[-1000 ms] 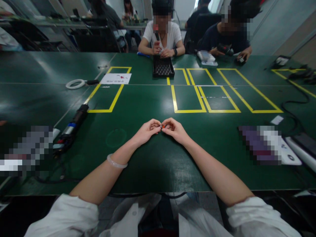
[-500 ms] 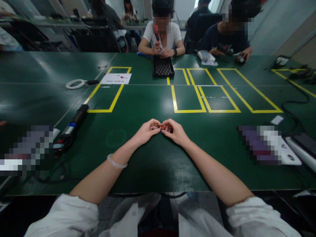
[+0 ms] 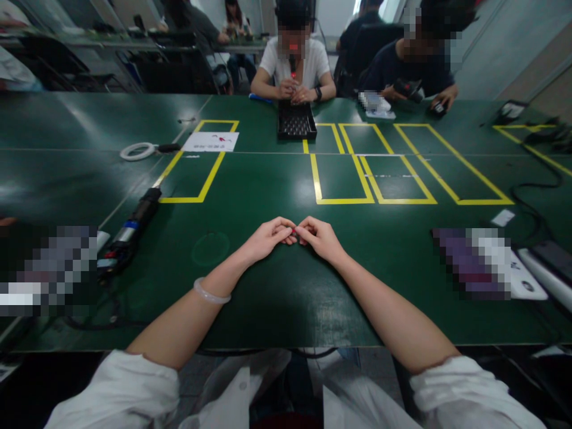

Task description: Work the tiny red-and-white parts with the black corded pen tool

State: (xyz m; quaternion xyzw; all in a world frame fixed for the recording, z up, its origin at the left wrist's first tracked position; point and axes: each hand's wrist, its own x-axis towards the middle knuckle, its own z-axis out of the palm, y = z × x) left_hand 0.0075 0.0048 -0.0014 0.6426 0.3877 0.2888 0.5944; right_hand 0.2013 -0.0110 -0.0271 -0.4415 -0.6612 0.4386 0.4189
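At frame centre a tiny red part point(image 3: 294, 230), mostly hidden, sits pinched between the meeting fingertips of the left hand point(image 3: 268, 237) and right hand point(image 3: 320, 236).

Dim indoor light from overhead. Soft pale glare patches on green desk point(image 3: 268, 179) at centre and upper left. Strong wide-angle bending at frame edges. Lower corners dark. Pixelated blocks at left, right, top.

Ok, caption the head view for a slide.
Left hand and right hand pinch a tiny red part together at a green table marked with yellow tape outlines.
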